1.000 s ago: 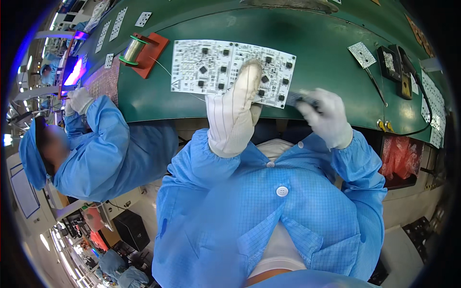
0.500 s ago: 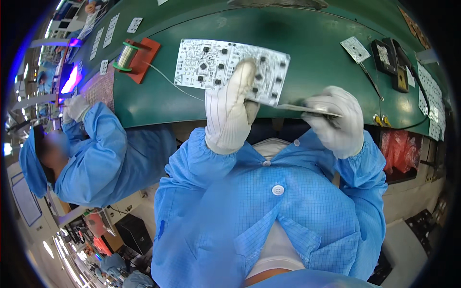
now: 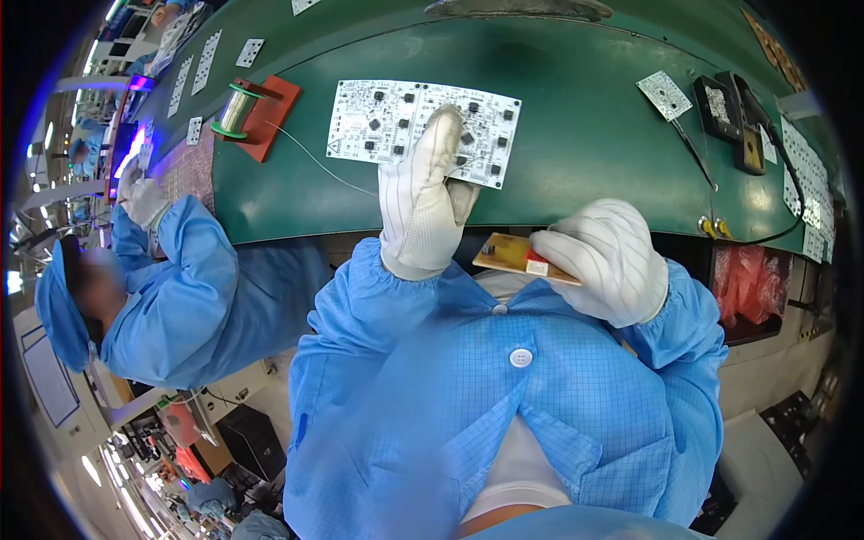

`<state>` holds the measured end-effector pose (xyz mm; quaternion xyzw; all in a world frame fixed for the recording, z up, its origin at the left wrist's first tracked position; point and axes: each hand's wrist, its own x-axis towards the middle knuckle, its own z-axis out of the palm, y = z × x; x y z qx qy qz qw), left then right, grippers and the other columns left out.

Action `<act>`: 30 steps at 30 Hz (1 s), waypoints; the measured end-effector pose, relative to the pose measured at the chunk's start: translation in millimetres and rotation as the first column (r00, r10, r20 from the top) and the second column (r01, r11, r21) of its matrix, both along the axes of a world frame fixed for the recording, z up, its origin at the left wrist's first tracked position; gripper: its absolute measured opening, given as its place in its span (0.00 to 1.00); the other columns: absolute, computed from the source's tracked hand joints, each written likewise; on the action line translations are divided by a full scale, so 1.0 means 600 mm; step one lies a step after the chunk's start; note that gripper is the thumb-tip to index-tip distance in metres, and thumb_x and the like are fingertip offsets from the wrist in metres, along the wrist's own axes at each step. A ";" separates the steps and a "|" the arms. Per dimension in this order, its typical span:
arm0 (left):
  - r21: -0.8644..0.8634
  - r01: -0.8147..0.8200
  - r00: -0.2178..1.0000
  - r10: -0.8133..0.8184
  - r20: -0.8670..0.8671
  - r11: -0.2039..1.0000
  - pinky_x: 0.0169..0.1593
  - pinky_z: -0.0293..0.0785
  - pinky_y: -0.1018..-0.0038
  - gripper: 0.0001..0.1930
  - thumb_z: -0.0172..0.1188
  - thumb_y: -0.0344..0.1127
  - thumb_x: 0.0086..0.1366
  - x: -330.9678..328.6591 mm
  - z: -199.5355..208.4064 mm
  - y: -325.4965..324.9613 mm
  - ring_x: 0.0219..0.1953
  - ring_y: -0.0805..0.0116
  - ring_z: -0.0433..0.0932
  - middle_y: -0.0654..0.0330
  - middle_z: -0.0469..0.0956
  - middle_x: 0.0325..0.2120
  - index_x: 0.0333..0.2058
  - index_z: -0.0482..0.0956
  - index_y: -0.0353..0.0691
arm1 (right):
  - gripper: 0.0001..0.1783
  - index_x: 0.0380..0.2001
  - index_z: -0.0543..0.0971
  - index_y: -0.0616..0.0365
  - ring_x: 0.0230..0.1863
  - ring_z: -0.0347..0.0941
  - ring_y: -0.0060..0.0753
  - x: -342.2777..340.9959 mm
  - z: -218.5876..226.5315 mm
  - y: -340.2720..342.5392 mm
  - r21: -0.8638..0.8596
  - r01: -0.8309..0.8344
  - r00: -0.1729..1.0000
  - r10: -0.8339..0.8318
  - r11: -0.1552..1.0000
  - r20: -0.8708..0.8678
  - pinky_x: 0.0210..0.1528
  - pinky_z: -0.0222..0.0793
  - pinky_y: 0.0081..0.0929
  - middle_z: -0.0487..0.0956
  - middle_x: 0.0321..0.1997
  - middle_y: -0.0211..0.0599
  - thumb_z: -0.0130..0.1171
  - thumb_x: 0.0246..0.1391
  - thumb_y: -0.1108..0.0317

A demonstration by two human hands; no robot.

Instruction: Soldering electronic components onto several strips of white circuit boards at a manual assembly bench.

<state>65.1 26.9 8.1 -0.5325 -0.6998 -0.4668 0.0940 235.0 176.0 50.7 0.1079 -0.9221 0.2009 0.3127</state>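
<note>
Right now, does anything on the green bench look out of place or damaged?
Nothing stands out. The white circuit board lies flat under the left hand, the right hand holds a yellowish card, and the wire spool sits on its red stand.

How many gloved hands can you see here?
3. The left hand rests on the white circuit board; the right hand holds an orange card; a co-worker's hand is far left. Others may be hidden.

White circuit board (image 3: 396, 126) flat, tan card (image 3: 508, 255) tilted

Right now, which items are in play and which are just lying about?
In hand:
- left hand pressing on white circuit board
- right hand holding a tan card

Lying about:
- wire spool on red stand
- small white board
- black holders
</note>
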 end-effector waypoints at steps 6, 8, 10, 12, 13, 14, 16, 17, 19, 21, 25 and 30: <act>-0.021 -0.024 0.982 0.019 -0.185 1.000 0.50 0.73 0.63 0.33 0.68 0.18 0.41 0.012 0.015 -0.014 0.47 0.50 0.78 0.49 0.79 0.45 0.52 0.74 0.32 | 0.13 0.35 0.79 0.58 0.28 0.74 0.41 -0.024 -0.010 0.118 -0.056 0.365 0.931 -0.364 0.929 0.021 0.30 0.70 0.34 0.77 0.30 0.40 0.63 0.42 0.73; -0.021 0.008 0.985 -0.012 -0.174 1.000 0.51 0.72 0.62 0.34 0.68 0.18 0.40 0.014 0.021 -0.017 0.47 0.49 0.78 0.50 0.78 0.45 0.52 0.74 0.33 | 0.14 0.39 0.79 0.58 0.34 0.77 0.41 -0.045 -0.034 0.195 -0.004 0.663 0.749 -0.663 0.749 0.026 0.36 0.73 0.35 0.78 0.34 0.45 0.62 0.47 0.69; 0.038 -0.011 0.837 -0.011 0.548 0.999 0.49 0.74 0.67 0.29 0.67 0.18 0.46 0.012 0.021 -0.017 0.46 0.55 0.79 0.50 0.78 0.45 0.51 0.74 0.31 | 0.17 0.42 0.79 0.59 0.36 0.77 0.41 -0.075 -0.060 0.277 -0.180 0.760 0.649 -0.743 0.625 0.161 0.39 0.72 0.33 0.79 0.35 0.45 0.61 0.51 0.62; 0.059 -0.002 0.510 -0.050 0.859 0.998 0.47 0.75 0.70 0.26 0.64 0.16 0.50 0.008 0.014 -0.011 0.45 0.58 0.79 0.50 0.78 0.45 0.51 0.74 0.31 | 0.18 0.42 0.79 0.60 0.37 0.78 0.38 -0.108 -0.076 0.362 -0.104 0.841 0.536 -0.794 0.531 0.288 0.42 0.73 0.28 0.81 0.36 0.44 0.59 0.53 0.58; 0.086 -0.001 0.416 -0.078 0.906 0.996 0.46 0.75 0.72 0.25 0.62 0.15 0.52 0.006 0.008 -0.009 0.44 0.60 0.79 0.50 0.78 0.44 0.51 0.73 0.30 | 0.19 0.42 0.80 0.61 0.35 0.79 0.37 -0.131 -0.081 0.402 0.086 0.792 0.565 -0.780 0.604 0.270 0.41 0.73 0.27 0.82 0.36 0.44 0.59 0.53 0.58; 0.017 0.088 0.718 -0.075 0.692 0.996 0.46 0.76 0.72 0.27 0.61 0.14 0.50 0.004 0.003 -0.007 0.44 0.59 0.79 0.50 0.79 0.44 0.52 0.73 0.31 | 0.19 0.40 0.80 0.61 0.33 0.79 0.35 -0.163 -0.092 0.435 0.039 0.768 0.601 -0.741 0.639 0.298 0.40 0.74 0.26 0.82 0.36 0.44 0.60 0.52 0.56; -0.071 0.019 0.991 -0.010 0.134 0.997 0.46 0.76 0.70 0.31 0.59 0.11 0.47 0.004 -0.006 -0.006 0.44 0.57 0.79 0.49 0.79 0.44 0.53 0.73 0.32 | 0.21 0.38 0.81 0.61 0.29 0.79 0.33 -0.230 -0.109 0.498 -0.583 0.689 0.723 -0.457 0.430 0.518 0.37 0.75 0.26 0.83 0.35 0.41 0.62 0.49 0.53; -0.049 -0.003 0.998 0.006 0.055 0.999 0.46 0.76 0.69 0.33 0.59 0.10 0.45 0.004 -0.010 -0.004 0.44 0.55 0.79 0.49 0.79 0.44 0.54 0.73 0.33 | 0.21 0.38 0.81 0.61 0.29 0.79 0.33 -0.258 -0.107 0.537 -0.585 0.684 0.728 -0.463 0.436 0.506 0.37 0.75 0.26 0.83 0.35 0.41 0.62 0.49 0.53; -0.099 0.016 0.900 0.029 0.435 0.995 0.48 0.75 0.66 0.33 0.58 0.09 0.45 0.004 -0.010 -0.003 0.45 0.52 0.78 0.50 0.79 0.43 0.54 0.74 0.35 | 0.25 0.37 0.82 0.61 0.28 0.79 0.31 -0.308 -0.094 0.609 -0.239 0.869 0.494 -0.730 0.433 0.472 0.36 0.75 0.29 0.83 0.31 0.37 0.65 0.46 0.49; -0.033 -0.019 0.995 0.022 0.093 0.999 0.50 0.75 0.66 0.33 0.59 0.08 0.44 0.004 -0.006 0.000 0.45 0.52 0.78 0.49 0.79 0.43 0.53 0.75 0.36 | 0.29 0.37 0.82 0.60 0.29 0.79 0.29 -0.315 -0.073 0.660 -0.242 0.900 0.435 -0.707 0.363 0.558 0.35 0.74 0.30 0.83 0.30 0.37 0.65 0.45 0.43; -0.137 -0.061 0.927 0.107 0.360 0.989 0.49 0.75 0.68 0.30 0.59 0.10 0.48 0.005 0.004 0.012 0.44 0.54 0.78 0.51 0.79 0.42 0.53 0.75 0.35 | 0.25 0.40 0.81 0.57 0.37 0.77 0.39 -0.253 0.015 0.614 0.050 0.954 0.275 -0.933 0.294 0.232 0.41 0.71 0.34 0.81 0.36 0.42 0.61 0.49 0.47; -0.027 -0.058 0.947 0.064 0.316 0.998 0.39 0.72 0.70 0.27 0.58 0.18 0.56 0.010 -0.001 0.027 0.36 0.64 0.80 0.54 0.80 0.41 0.56 0.71 0.36 | 0.23 0.35 0.80 0.60 0.24 0.74 0.22 -0.147 0.086 0.283 -0.639 0.508 0.850 -0.457 0.577 0.263 0.27 0.65 0.23 0.78 0.25 0.32 0.51 0.61 0.50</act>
